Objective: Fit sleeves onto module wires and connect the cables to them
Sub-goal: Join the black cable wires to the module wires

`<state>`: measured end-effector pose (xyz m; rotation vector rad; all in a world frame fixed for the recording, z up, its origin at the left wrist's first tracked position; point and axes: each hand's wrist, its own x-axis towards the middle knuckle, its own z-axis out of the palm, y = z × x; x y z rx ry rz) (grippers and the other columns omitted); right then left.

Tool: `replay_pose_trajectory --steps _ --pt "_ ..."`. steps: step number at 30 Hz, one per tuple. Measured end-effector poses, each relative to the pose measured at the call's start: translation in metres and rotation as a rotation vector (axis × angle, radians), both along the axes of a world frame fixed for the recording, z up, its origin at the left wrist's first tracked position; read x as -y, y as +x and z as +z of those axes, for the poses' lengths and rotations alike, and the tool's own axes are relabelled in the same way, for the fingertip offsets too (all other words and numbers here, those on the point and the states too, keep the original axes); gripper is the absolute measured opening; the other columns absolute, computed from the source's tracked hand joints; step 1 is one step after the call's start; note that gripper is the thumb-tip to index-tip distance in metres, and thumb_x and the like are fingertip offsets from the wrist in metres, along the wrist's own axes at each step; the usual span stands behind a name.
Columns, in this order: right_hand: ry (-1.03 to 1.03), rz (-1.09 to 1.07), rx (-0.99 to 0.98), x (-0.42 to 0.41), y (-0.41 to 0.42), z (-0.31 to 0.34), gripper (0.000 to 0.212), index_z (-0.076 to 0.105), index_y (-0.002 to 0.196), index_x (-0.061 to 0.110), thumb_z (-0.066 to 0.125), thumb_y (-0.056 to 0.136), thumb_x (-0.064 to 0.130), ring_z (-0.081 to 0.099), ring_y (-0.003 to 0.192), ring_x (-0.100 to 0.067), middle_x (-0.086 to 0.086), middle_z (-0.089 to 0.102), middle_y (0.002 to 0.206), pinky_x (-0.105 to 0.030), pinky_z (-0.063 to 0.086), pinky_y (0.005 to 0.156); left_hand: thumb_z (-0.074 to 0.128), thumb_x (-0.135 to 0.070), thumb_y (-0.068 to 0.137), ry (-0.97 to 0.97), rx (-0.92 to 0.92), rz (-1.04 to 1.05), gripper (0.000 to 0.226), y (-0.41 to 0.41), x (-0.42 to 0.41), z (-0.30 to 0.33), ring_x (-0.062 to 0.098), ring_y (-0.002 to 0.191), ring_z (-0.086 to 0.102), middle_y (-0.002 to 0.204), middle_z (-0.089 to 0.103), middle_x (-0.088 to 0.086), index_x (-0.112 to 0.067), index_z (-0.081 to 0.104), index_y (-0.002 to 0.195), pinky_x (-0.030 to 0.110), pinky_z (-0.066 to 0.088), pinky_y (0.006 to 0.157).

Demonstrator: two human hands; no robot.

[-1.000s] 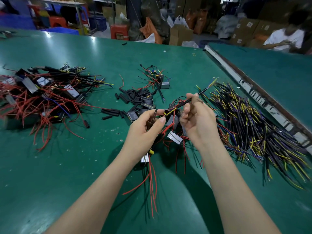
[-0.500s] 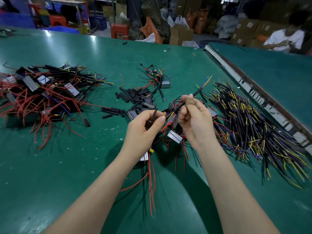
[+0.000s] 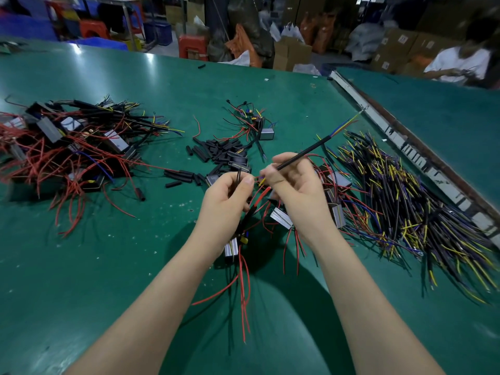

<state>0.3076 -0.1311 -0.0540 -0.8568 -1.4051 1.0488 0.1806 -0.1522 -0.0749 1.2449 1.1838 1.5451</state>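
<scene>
Black cable (image 3: 303, 154), light and springy, is pinched near its end by the right hand (image 3: 295, 190) mid-worktop, while the left hand (image 3: 227, 198) grips limp module wires (image 3: 258, 196); best held close to the tips.

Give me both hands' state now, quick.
Left hand: closed, pinching thin wires.
Right hand: closed, gripping a black cable.

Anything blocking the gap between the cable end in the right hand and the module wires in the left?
Nothing visible does. The right hand grips the black cable, the left hand pinches the module wires, and only open air separates them.
</scene>
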Motion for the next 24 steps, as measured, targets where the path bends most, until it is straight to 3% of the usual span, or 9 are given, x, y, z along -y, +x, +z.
replay_pose_trajectory --steps 3,7,10,12,15,18,22,24 --pt "-0.012 0.054 0.034 0.001 0.0 -0.002 0.013 0.054 0.093 0.02 0.058 0.094 0.008 0.058 0.065 -0.003 -0.005 0.063 0.088 -0.014 0.045 0.061 0.053 -0.02 0.096 -0.008 0.001 -0.008 0.015 0.0 0.001 0.0 -0.002 0.053 0.047 0.067 0.056 -0.017 -0.023 0.06 0.084 0.01 0.041 0.056" --pt "0.149 -0.012 0.317 -0.004 0.006 -0.006 0.019 0.05 0.094 0.029 0.057 0.095 0.012 0.054 0.069 -0.013 0.012 0.057 0.082 -0.031 0.046 0.068 0.054 -0.021 0.095 -0.023 -0.045 0.018 0.014 0.0 0.001 -0.001 -0.001 0.05 0.043 0.054 0.052 -0.018 -0.022 0.059 0.082 0.012 0.038 0.051" --pt "0.215 -0.041 0.448 -0.005 0.005 -0.011 0.018 0.047 0.093 0.035 0.056 0.092 0.019 0.05 0.065 -0.005 0.023 0.055 0.075 -0.03 0.043 0.066 0.054 -0.022 0.095 -0.032 -0.079 0.044 0.014 -0.001 0.0 -0.001 -0.001 0.053 0.044 0.056 0.053 -0.018 -0.024 0.059 0.082 0.014 0.038 0.054" --pt "0.207 -0.034 0.377 -0.004 0.003 -0.01 0.015 0.048 0.096 0.033 0.056 0.091 0.022 0.054 0.069 -0.011 0.021 0.057 0.079 -0.03 0.047 0.068 0.056 -0.022 0.094 -0.031 -0.072 0.052 0.014 -0.002 0.0 -0.001 0.0 0.055 0.045 0.059 0.053 -0.018 -0.025 0.06 0.081 0.015 0.039 0.056" --pt "0.177 -0.08 0.212 -0.003 0.003 -0.004 0.022 0.049 0.097 0.03 0.059 0.091 0.011 0.059 0.079 -0.007 0.015 0.059 0.085 -0.02 0.048 0.075 0.055 -0.018 0.094 -0.018 0.025 -0.007 0.014 -0.001 0.002 0.005 -0.001 0.054 0.046 0.059 0.054 -0.018 -0.021 0.062 0.083 0.011 0.04 0.055" --pt "0.094 -0.146 0.058 -0.005 0.006 0.002 0.024 0.05 0.098 0.027 0.059 0.093 0.005 0.063 0.086 -0.019 0.0 0.061 0.09 -0.027 0.049 0.078 0.056 -0.026 0.092 0.01 0.11 -0.122 0.015 -0.004 0.004 0.012 -0.001 0.053 0.049 0.06 0.057 -0.013 -0.019 0.065 0.082 0.01 0.04 0.053" --pt "0.025 -0.181 -0.095 -0.004 0.009 0.007 0.016 0.051 0.098 0.02 0.058 0.094 0.006 0.053 0.054 0.001 0.0 0.061 0.08 -0.013 0.041 0.055 0.069 -0.029 0.078 0.041 0.019 -0.282 0.007 -0.008 0.009 0.016 -0.002 0.058 0.052 0.066 0.063 -0.011 -0.024 0.069 0.074 0.01 0.042 0.058" --pt "0.006 -0.188 -0.132 -0.004 0.01 0.009 0.015 0.051 0.098 0.019 0.058 0.094 0.007 0.052 0.051 0.002 0.001 0.063 0.078 -0.011 0.04 0.054 0.076 -0.027 0.073 0.043 0.011 -0.335 0.006 -0.01 0.011 0.015 0.0 0.063 0.056 0.068 0.066 -0.01 -0.023 0.072 0.072 0.012 0.045 0.062"
